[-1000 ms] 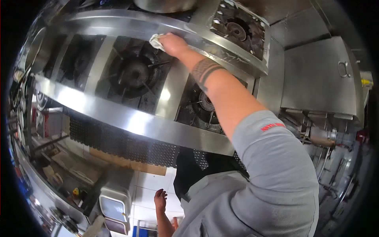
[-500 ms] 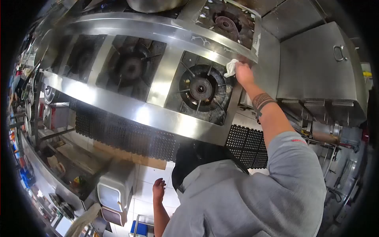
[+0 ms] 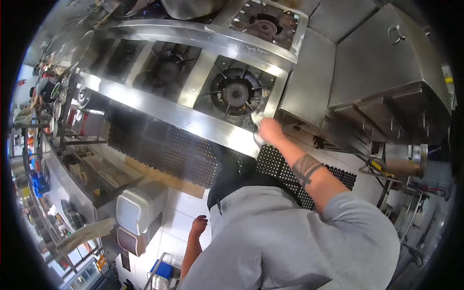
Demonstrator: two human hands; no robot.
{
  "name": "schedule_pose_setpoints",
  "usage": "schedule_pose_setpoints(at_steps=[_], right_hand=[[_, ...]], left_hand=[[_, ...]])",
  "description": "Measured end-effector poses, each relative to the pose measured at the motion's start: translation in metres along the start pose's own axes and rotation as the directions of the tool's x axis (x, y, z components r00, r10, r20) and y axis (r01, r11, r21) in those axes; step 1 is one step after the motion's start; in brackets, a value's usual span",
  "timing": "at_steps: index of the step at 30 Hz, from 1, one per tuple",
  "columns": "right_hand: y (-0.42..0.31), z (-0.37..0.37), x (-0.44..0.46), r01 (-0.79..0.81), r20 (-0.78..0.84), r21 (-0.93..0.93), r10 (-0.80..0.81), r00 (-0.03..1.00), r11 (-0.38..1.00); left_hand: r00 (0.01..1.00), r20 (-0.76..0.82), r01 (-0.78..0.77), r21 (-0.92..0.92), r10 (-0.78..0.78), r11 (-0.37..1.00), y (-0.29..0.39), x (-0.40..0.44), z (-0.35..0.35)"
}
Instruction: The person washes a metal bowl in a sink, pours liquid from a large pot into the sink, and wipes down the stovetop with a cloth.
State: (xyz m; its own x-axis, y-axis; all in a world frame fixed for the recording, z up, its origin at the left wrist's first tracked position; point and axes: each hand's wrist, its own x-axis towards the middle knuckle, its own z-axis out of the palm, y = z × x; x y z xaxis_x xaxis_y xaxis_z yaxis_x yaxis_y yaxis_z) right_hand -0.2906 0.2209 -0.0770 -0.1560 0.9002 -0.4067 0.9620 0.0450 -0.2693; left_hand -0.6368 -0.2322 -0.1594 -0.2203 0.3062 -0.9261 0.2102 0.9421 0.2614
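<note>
My right hand is closed around a crumpled white cloth at the front right corner of the stainless steel stove. The cloth touches the stove edge beside the nearest gas burner, and part of it is hidden under my fingers. A black pan support with several prongs surrounds that burner. My left hand hangs low by my side, away from the stove, with loosely curled fingers and nothing visible in it.
More burners continue leftward, and a stained burner sits on the raised back tier. A steel cabinet stands to the right. Black rubber mats lie on the floor before the stove. Behind are a white-lidded bin and a steel counter.
My right hand has brought the cloth from the stove's back right side toward the front right corner. The view has shifted, and my left hand still hangs low.
</note>
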Motion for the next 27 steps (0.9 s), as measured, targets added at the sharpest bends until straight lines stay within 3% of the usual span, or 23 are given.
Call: schedule_pose_setpoints(at_steps=[2,3,4,5,6,7,8,9,10,12,13,14,16,18,20,21,22,23,24,25,26,27], right_hand=[[0.013,-0.004,-0.007,0.108,0.055,0.041,-0.110,0.992,0.993],[0.024,-0.004,-0.008,0.194,0.114,0.084,-0.203,0.972,0.977],[0.032,-0.004,-0.013,0.215,0.107,0.085,-0.223,0.969,0.973],[0.040,-0.002,-0.021,0.023,0.100,0.559,-0.095,0.990,0.829],[0.048,-0.004,-0.026,-0.153,0.162,0.882,0.018,0.987,0.445],[0.056,-0.009,-0.028,-0.138,0.153,0.884,0.003,0.988,0.446],[0.063,-0.016,-0.029,-0.188,0.191,0.970,-0.002,0.982,0.156],[0.068,-0.022,-0.028,-0.230,0.229,0.962,-0.020,0.973,-0.146],[0.069,-0.030,-0.025,-0.223,0.221,0.965,-0.031,0.975,-0.141],[0.064,-0.049,-0.018,-0.244,0.240,0.812,-0.076,0.968,-0.530],[0.054,-0.065,-0.017,-0.268,0.227,0.717,-0.149,0.963,-0.643],[0.038,-0.081,-0.018,-0.274,0.231,0.724,-0.152,0.961,-0.633],[-0.001,-0.103,-0.012,-0.207,0.094,0.602,-0.189,0.978,-0.771],[-0.022,-0.099,0.029,-0.218,0.099,0.651,-0.203,0.974,-0.727],[-0.060,-0.107,0.071,-0.266,0.153,0.699,-0.224,0.962,-0.664],[-0.085,-0.118,0.091,-0.177,0.146,0.811,-0.101,0.984,-0.558],[-0.100,-0.121,0.123,-0.140,0.052,0.845,-0.180,0.982,-0.516],[-0.120,-0.133,0.151,-0.027,-0.050,0.924,-0.190,0.980,-0.382],[-0.143,-0.148,0.178,0.092,-0.145,0.966,-0.216,0.965,-0.240],[-0.167,-0.161,0.209,0.278,-0.272,0.961,-0.217,0.938,-0.005],[-0.195,-0.174,0.241,0.443,-0.387,0.867,-0.254,0.887,0.227],[-0.232,-0.195,0.263,0.627,-0.511,0.595,-0.364,0.778,0.504]], left_hand=[[0.973,0.040,-0.228,0.291,0.226,0.929,-0.014,0.015,-0.003],[0.985,0.021,-0.169,0.216,0.168,0.962,-0.008,0.018,-0.006],[0.974,-0.005,-0.208,0.362,0.225,0.909,0.014,0.009,-0.011],[0.975,-0.035,-0.196,0.308,0.217,0.931,0.033,0.001,-0.020],[0.975,-0.063,-0.190,0.253,0.212,0.949,0.049,-0.002,-0.026],[0.965,-0.077,-0.224,0.257,0.251,0.940,0.060,0.001,-0.034],[0.953,-0.089,-0.258,0.261,0.289,0.930,0.063,0.013,-0.043],[0.916,-0.094,-0.341,0.331,0.391,0.880,0.068,0.026,-0.053],[0.892,-0.049,-0.405,0.356,0.449,0.842,0.068,0.048,-0.063],[0.874,-0.144,-0.390,0.361,0.464,0.847,0.102,0.055,-0.078],[0.874,-0.149,-0.391,0.350,0.462,0.851,0.119,0.059,-0.085],[0.889,-0.137,-0.367,0.360,0.438,0.858,0.136,0.065,-0.092],[0.904,-0.120,-0.347,0.352,0.409,0.870,0.149,0.080,-0.099],[0.816,-0.095,-0.518,0.318,0.571,0.794,0.160,0.103,-0.104],[0.846,-0.096,-0.483,0.277,0.524,0.830,0.164,0.123,-0.108],[0.875,-0.086,-0.442,0.261,0.477,0.858,0.162,0.130,-0.109],[0.902,-0.070,-0.399,0.247,0.427,0.883,0.155,0.137,-0.108],[0.905,0.020,-0.424,0.100,0.425,0.900,0.122,0.183,-0.103],[0.908,0.035,-0.419,0.081,0.417,0.905,0.113,0.184,-0.105],[0.933,-0.010,-0.359,0.027,0.359,0.933,0.107,0.177,-0.110],[0.954,-0.051,-0.298,-0.027,0.296,0.954,0.107,0.169,-0.120],[0.985,-0.034,-0.171,-0.126,0.168,0.977,0.114,0.154,-0.133]])
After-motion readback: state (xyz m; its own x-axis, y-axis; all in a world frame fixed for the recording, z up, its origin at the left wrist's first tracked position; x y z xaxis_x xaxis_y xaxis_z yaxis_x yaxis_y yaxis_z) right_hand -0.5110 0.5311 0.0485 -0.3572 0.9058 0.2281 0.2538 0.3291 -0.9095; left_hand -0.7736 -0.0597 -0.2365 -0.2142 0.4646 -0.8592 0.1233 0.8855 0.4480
